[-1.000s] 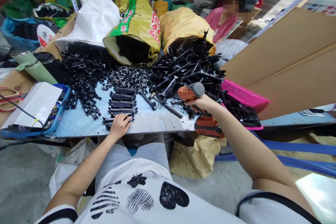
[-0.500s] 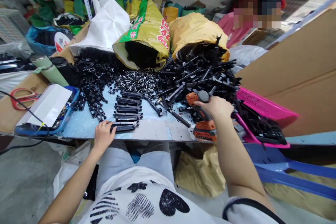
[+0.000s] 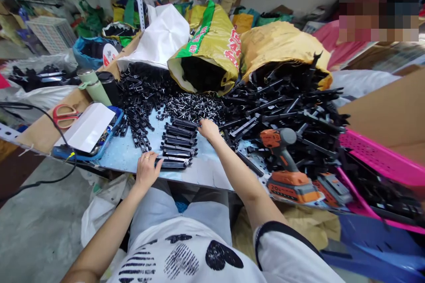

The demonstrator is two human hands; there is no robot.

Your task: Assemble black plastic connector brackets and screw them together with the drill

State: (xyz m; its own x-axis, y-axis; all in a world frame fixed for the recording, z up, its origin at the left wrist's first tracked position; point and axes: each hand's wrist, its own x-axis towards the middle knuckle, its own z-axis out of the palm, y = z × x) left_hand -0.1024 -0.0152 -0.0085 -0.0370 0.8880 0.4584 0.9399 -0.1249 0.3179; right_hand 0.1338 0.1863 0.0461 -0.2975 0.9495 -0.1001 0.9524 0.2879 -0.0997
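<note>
My left hand lies at the table's front edge, fingers stretched and thumb apart. Its thumb is at the left end of the nearest long black plastic part. That part is closest to me in a row of several similar black parts. My right hand is at the far right corner of the row, fingers curled; what they grip, if anything, is hidden. An orange and grey cordless drill stands upright on its battery to the right, apart from both hands. Behind the row lies a heap of small silver pins.
Loose black parts pile up on the right, beside a pink basket. Small black pieces lie on the left near a blue tray, scissors and a green bottle. Sacks line the back. A person's pink sleeve shows behind.
My right hand has let go of the drill, now standing on the table, and moved left to the row's far end. My left hand stays by the nearest part. The view has shifted.
</note>
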